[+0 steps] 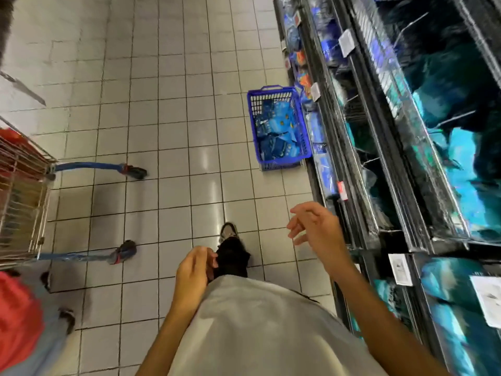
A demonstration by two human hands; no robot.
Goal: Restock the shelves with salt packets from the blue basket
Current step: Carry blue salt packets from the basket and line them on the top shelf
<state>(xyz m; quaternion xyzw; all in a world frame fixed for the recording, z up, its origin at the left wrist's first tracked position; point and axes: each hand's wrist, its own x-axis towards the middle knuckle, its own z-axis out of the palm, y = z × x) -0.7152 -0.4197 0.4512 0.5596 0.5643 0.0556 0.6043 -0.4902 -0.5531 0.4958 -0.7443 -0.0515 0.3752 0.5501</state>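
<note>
Pale square floor tiles [168, 109] with dark joints fill the aisle, and light is reflected on them near the middle. Along the right side, dark shelves [379, 164] are seen from above, stacked in rows and filled with blue and turquoise packets that are blurred; small white and red price labels [345, 42] are fixed on the shelf edges. At the left edge, a wire shopping trolley [24, 191] with blue lower bars and dark wheels is seen, and below it a part of another person in a red top [16, 321] with grey trousers. The grey shirt [257, 329] of the person who wears the camera covers the bottom centre, and one shoe [229, 232] is visible on the tiles in front of it.

The blue basket [252, 126] stands on the floor, just beside the bottom of the shelves and well ahead of the person. Blue salt packets [279, 131] are lying inside it in a loose heap.

The right hand [317, 226] is held in the air near the shelf edge, with the fingers spread and relaxed, and nothing is held in it. The left hand [193, 270] is held in front of the body, with the fingers loosely curled; nothing is seen inside it.
</note>
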